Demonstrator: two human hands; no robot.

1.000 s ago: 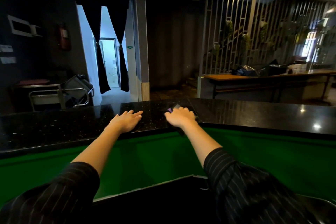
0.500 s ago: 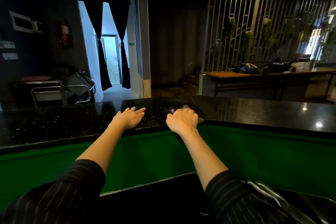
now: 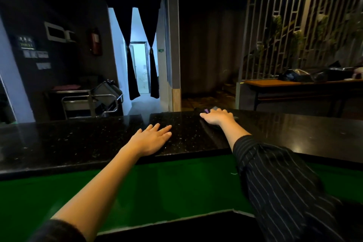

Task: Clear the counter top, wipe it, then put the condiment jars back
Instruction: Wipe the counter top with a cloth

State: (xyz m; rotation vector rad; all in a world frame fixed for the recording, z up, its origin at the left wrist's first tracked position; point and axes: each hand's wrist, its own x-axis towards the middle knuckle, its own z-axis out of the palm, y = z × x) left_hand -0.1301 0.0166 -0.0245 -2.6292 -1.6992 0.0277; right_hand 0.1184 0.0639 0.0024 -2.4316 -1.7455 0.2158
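Here, read from left to right. A steel trolley (image 3: 88,102) stands in the dim background, well apart from the work.

The counter top (image 3: 78,143), a black, speckled, polished slab, runs across the whole width, with a green panel (image 3: 176,182) below its near edge. No condiment jars show anywhere on it, so the clearing step is judged done and the wiping step in hand.

The left hand (image 3: 151,140) lies flat on the stone near the front edge. Its fingers are straight and slightly spread, it holds nothing, and it probably serves as a brace.

The right hand (image 3: 218,117) reaches farther, to the back edge of the slab, with its fingers curled over a cloth (image 3: 206,111). The cloth lies directly under this hand, between palm and stone. Only a purple and grey corner shows past the fingertips, and in this light the rest seems to merge with the dark surface.

The cloth is judged soft, light and limp. It will bunch if dragged by one corner, so it is best held wadded under the palm with even pressure. The glossy stone should let it glide.

A wooden table (image 3: 275,82) stands beyond, at right.
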